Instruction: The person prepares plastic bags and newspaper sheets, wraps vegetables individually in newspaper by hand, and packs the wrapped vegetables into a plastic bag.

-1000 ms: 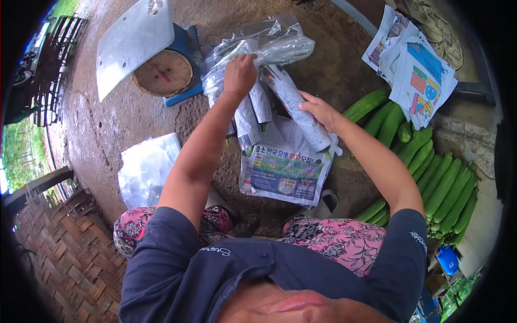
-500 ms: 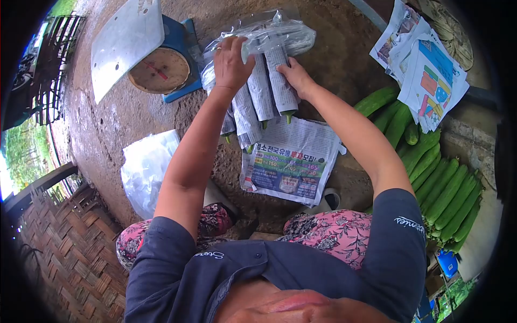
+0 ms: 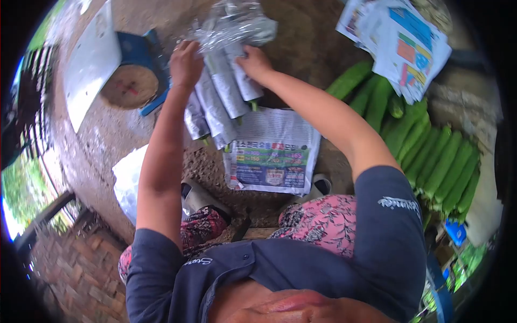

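Newspaper-wrapped long rolls (image 3: pixel 226 87), four showing, poke from clear crinkly plastic (image 3: pixel 237 29) at 11 o'clock; slim green gourds (image 3: pixel 448 172) at 3 sit unwrapped. Left hand (image 3: pixel 186 64) bunched, right hand (image 3: pixel 257 64) curled, can't tell what they're pinching tbh.

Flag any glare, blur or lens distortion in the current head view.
Head view: glare whitens the scale pan and glints off the clear plastic; the dial and small print on the newspaper look soft; left-edge daylight blown out; fisheye bending, dark corners.
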Demonstrator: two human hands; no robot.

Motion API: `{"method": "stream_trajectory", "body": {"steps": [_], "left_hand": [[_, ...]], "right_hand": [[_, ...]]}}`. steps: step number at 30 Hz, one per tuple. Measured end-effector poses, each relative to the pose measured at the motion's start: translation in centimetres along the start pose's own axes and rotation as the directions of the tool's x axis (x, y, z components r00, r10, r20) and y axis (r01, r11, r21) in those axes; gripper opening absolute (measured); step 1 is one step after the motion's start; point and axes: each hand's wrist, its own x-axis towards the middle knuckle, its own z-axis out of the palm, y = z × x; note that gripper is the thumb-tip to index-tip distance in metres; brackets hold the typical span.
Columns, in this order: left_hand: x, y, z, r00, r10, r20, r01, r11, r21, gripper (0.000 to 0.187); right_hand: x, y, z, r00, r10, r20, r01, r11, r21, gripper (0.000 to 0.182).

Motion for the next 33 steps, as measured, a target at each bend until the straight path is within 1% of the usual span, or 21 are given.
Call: {"method": "stream_trajectory", "body": {"steps": [2, 3, 4, 6, 7, 8, 9, 10, 11, 12, 13, 14, 16, 18, 20, 22, 23, 24, 26, 29, 33], "left_hand": [[-1.3, -0.1, 0.6, 0.992, 0.123, -0.013, -0.123, 0.992, -0.015, 0.037], [-1.8, 1.1, 0.5, 0.995, 0.092, -0.027, -0.093, 0.995, -0.04, 0.045], [-2.5, 2.5, 0.2, 0.994, 0.086, -0.063, -0.084, 0.996, 0.033, 0.055], [-4.2, 5.2, -0.5, 0.988, 0.101, -0.119, -0.093, 0.993, 0.067, 0.06], [-6.6, 6.7, -0.6, 0.989, 0.148, -0.002, -0.148, 0.988, 0.043, 0.06], [-8.8, 7.8, -0.8, 0.974, 0.195, 0.113, -0.2, 0.979, 0.03, 0.06], [-10.9, 9.0, -0.9, 0.936, 0.256, 0.241, -0.262, 0.965, -0.008, 0.061], [-12.9, 10.2, -0.9, 0.877, 0.315, 0.362, -0.318, 0.947, -0.052, 0.062], [-14.7, 11.4, -0.9, 0.788, 0.399, 0.468, -0.381, 0.914, -0.137, 0.065], [-16.5, 12.6, -0.9, 0.678, 0.478, 0.558, -0.429, 0.874, -0.228, 0.068], [-18.6, 13.9, -0.3, 0.61, 0.506, 0.609, -0.448, 0.855, -0.261, 0.075], [-20.5, 15.0, 0.1, 0.537, 0.532, 0.655, -0.466, 0.834, -0.295, 0.082], [-23.2, 16.4, -0.3, 0.498, 0.475, 0.725, -0.449, 0.857, -0.253, 0.094], [-25.2, 16.7, -0.1, 0.479, 0.426, 0.768, -0.437, 0.874, -0.212, 0.104], [-26.8, 16.5, 0.2, 0.479, 0.384, 0.79, -0.428, 0.887, -0.172, 0.111], [-27.5, 16.9, -0.1, 0.475, 0.372, 0.798, -0.431, 0.889, -0.158, 0.112], [-28.2, 17.0, 0.1, 0.478, 0.375, 0.794, -0.449, 0.881, -0.146, 0.112], [-28.7, 17.1, 0.2, 0.48, 0.377, 0.792, -0.465, 0.875, -0.134, 0.112], [-29.0, 17.3, 0.3, 0.49, 0.373, 0.788, -0.45, 0.883, -0.138, 0.108], [-29.0, 17.7, 0.5, 0.481, 0.353, 0.803, -0.412, 0.899, -0.149, 0.102], [-28.8, 17.3, 0.1, 0.459, 0.385, 0.801, -0.376, 0.901, -0.217, 0.092]], "right_hand": [[-0.9, -1.9, -1.3, 1.0, -0.009, -0.019, 0.004, 0.97, -0.241, 0.046], [-1.4, -2.4, -1.4, 0.998, -0.006, -0.059, -0.01, 0.963, -0.271, 0.046], [-2.2, -2.7, -2.0, 0.996, -0.01, -0.093, -0.018, 0.954, -0.298, 0.046], [-4.4, -3.0, -5.0, 0.997, -0.08, 0.007, 0.078, 0.943, -0.323, 0.047], [-5.9, -2.8, -6.2, 0.991, -0.113, 0.066, 0.129, 0.934, -0.333, 0.047], [-6.2, -1.5, -8.0, 0.952, -0.211, 0.22, 0.274, 0.909, -0.314, 0.045], [-7.1, -3.1, -11.5, 0.88, -0.116, 0.46, 0.307, 0.878, -0.366, 0.042], [-9.2, -3.6, -15.0, 0.868, -0.158, 0.471, 0.316, 0.907, -0.277, 0.041], [-10.4, -3.5, -18.1, 0.877, -0.057, 0.477, 0.248, 0.904, -0.349, 0.039], [-12.1, -4.7, -21.8, 0.91, 0.075, 0.408, 0.114, 0.901, -0.419, 0.037], [-13.6, -3.8, -25.1, 0.959, 0.004, 0.282, 0.129, 0.883, -0.451, 0.033], [-15.7, -2.9, -27.7, 0.999, 0.026, 0.037, -0.01, 0.93, -0.366, 0.032], [-19.1, -0.6, -32.2, 0.968, 0.153, -0.2, -0.229, 0.867, -0.444, 0.033], [-22.3, 3.7, -33.5, 0.921, 0.255, -0.294, -0.353, 0.866, -0.355, 0.033], [-24.7, 4.8, -32.0, 0.931, 0.231, -0.283, -0.339, 0.832, -0.438, 0.038], [-24.7, 8.8, -29.5, 0.891, 0.242, -0.384, -0.429, 0.726, -0.537, 0.048], [-24.5, 9.7, -28.3, 0.891, 0.204, -0.406, -0.433, 0.652, -0.622, 0.06], [-24.3, 8.7, -27.4, 0.847, 0.34, -0.409, -0.529, 0.618, -0.581, 0.07], [-23.9, 9.1, -25.6, 0.792, 0.327, -0.515, -0.597, 0.587, -0.546, 0.075], [-23.4, 10.0, -24.8, 0.752, 0.289, -0.593, -0.631, 0.578, -0.518, 0.073], [-24.2, 9.1, -24.9, 0.725, 0.325, -0.608, -0.626, 0.679, -0.383, 0.076]]}}
